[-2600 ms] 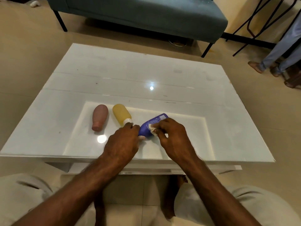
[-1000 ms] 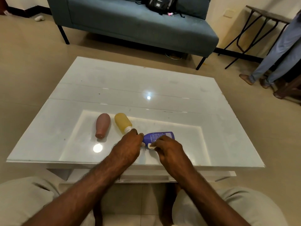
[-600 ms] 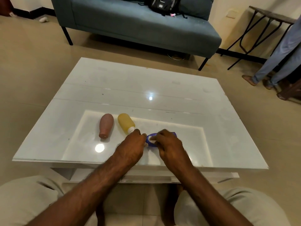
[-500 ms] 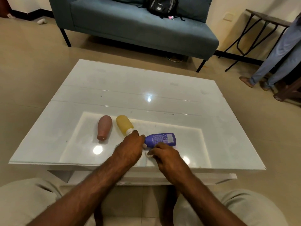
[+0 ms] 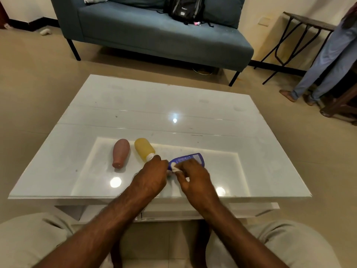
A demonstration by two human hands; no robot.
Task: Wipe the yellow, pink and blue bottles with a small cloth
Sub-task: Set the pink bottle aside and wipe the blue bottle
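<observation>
The tan floor (image 5: 38, 84) lies open on the left of the white glossy counter (image 5: 154, 105) and between its far edge and the blue-grey sofa (image 5: 154, 35). The far half of the counter top is bare, and so is its right side up to the right edge. The near edge runs just above the seated person's knees.

At the right, a standing person's legs (image 5: 328, 60) and a dark metal-legged side table (image 5: 301, 24) stand well apart from the counter. A black backpack (image 5: 185, 8) sits on the sofa seat against the backrest.

All three bottles lie on their sides on a pale rectangular panel in the counter's near half. The pink bottle (image 5: 120, 152) is leftmost, cap towards the near edge. The yellow bottle (image 5: 144, 148) lies just beside it, its white cap next to the left hand's knuckles. The blue bottle (image 5: 190, 158) lies to the right, angled, label up, base pointing to the far right.

The left hand (image 5: 150, 176) is curled round the blue bottle's cap end, gripping it. The right hand (image 5: 193, 176) pinches the small cloth (image 5: 175, 168) and presses it on the blue bottle's side near the neck.
</observation>
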